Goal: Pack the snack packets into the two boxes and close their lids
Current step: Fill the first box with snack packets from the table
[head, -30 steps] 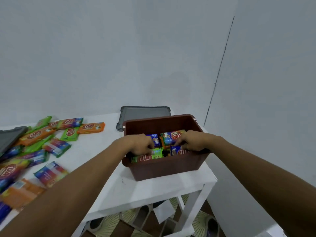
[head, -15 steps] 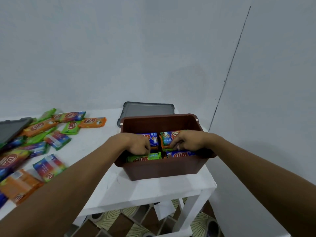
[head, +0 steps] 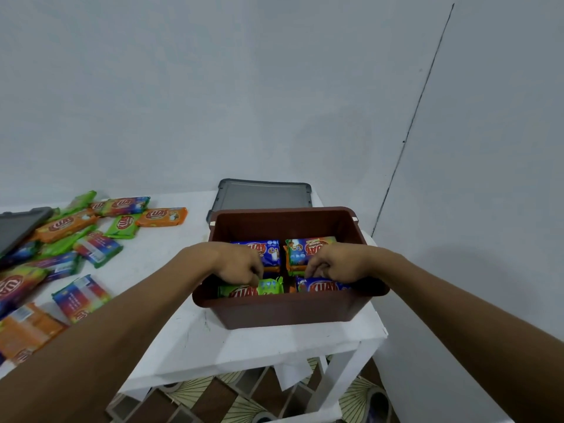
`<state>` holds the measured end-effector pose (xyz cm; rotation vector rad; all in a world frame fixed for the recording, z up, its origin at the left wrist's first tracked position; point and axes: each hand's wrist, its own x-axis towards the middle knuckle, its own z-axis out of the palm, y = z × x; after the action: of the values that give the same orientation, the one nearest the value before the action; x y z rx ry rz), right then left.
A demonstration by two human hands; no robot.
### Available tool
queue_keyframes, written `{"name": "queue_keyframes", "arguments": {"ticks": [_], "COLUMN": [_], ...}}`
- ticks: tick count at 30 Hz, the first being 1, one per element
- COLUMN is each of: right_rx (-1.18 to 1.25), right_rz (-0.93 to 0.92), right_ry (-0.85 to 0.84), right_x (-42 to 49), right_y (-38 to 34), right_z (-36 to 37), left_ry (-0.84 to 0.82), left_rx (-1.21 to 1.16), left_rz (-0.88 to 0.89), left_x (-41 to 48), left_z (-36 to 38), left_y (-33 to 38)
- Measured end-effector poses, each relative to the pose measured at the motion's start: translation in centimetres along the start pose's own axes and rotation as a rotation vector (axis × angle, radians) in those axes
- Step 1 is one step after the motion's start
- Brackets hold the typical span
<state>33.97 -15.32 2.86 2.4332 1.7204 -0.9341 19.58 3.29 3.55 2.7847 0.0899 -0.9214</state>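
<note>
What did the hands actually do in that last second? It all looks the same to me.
Very little. Both hands stayed inside the brown box, the left hand on the green packet and the right hand on the blue packet, nudging these two straighter along the near wall. Nothing was picked up or let go. The grey lid behind the box, and the loose packets on the table, lay as before.

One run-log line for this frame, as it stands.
phase: packing brown box | left hand: grips green packet | right hand: grips blue packet | grey lid: off, behind box | loose packets: on table, left
</note>
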Motion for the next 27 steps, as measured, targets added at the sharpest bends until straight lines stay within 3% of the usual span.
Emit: {"name": "queue_keyframes", "arguments": {"ticks": [3,7,11,16,19,22,25,27], "right_rx": [0.040,0.046,-0.157,-0.177,-0.169,-0.138,-0.147,-0.180], "right_rz": [-0.010,0.012,0.090,0.155,0.120,0.049,-0.043,-0.111], "right_ry": [0.087,0.283,0.327,0.352,0.386,0.548,0.642,0.689], "right_x": [0.1,0.9,2.2,2.9,2.9,3.6,5.1,6.7], "right_y": [0.0,0.2,0.1,0.3,-0.3,-2.4,-5.7,-7.8], "right_z": [0.3,-0.3,-0.4,-1.1,-2.0,-2.8,-3.5,-3.9], "left_ry": [0.077,0.494,0.475,0.505,0.638,0.938,1.084,1.030], "left_rx": [0.017,0.112,0.328,0.434,0.378,0.299,0.323,0.286], "left_rz": [0.040,0.089,-0.031,-0.090,-0.024,0.024,-0.127,-0.243], "left_x": [0.1,0.8,1.3,1.9,0.5,-1.1,-3.1,-4.8], "left_z": [0.4,0.4,-0.1,0.1,-0.1,0.3,0.9,1.9], "left_y": [-0.6,-1.6,-1.8,-2.0,-3.1,-5.6,-9.8,-12.9]}}
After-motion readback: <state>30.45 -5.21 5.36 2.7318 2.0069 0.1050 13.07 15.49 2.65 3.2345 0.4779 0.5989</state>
